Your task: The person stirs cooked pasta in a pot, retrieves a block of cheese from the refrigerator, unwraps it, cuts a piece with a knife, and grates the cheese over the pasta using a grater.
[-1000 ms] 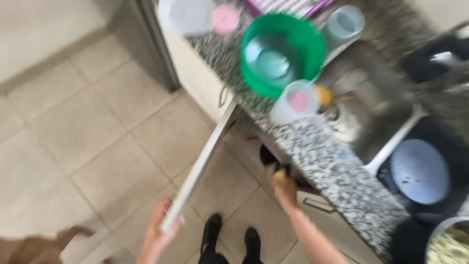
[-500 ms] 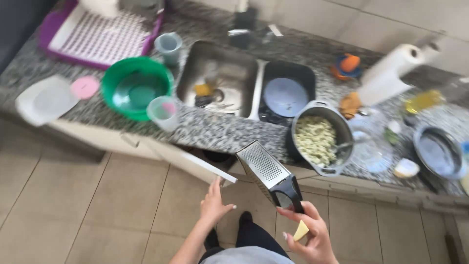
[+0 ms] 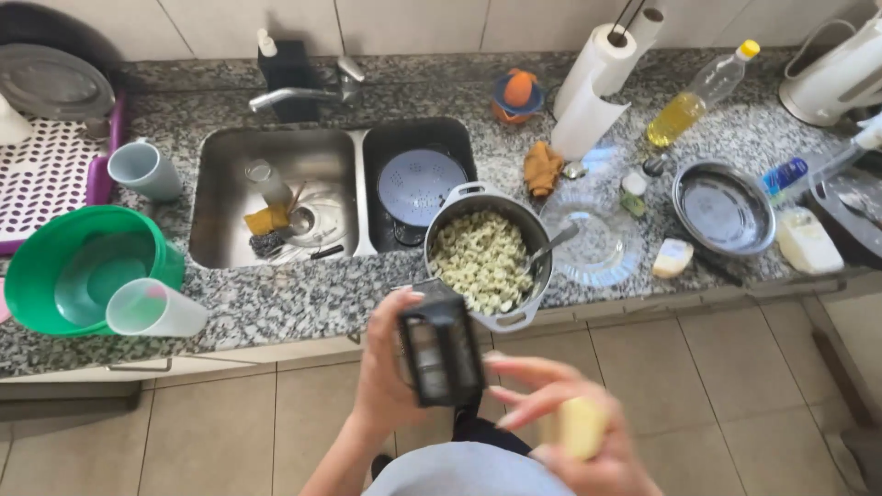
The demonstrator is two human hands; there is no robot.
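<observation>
**Box grater and cheese block held above the counter edge**

The left hand [image 3: 390, 367] is wrapped around a dark, box-shaped metal grater [image 3: 441, 349], fingers pressed against its side, holding it upright just in front of the counter. The right hand [image 3: 574, 432] pinches a pale yellow block of cheese [image 3: 581, 425] between the fingertips, just beside the grater's lower end.

Handling: the grater looks rigid and light, with abrasive faces; grip is best taken at the top or along the plain side edges, as here. The cheese appears firm but slightly greasy, so it may slip; a hold well back from the rubbing face is advisable.

Clearances: a grey metal pot of cooked pasta [image 3: 485, 262] stands at the front edge of the speckled granite counter [image 3: 303, 298], directly behind the grater, with a spoon handle projecting to its right. A clear glass bowl [image 3: 597, 243] sits just beside the pot. Open room lies over the tiled floor [image 3: 717, 386] below the hands.
</observation>
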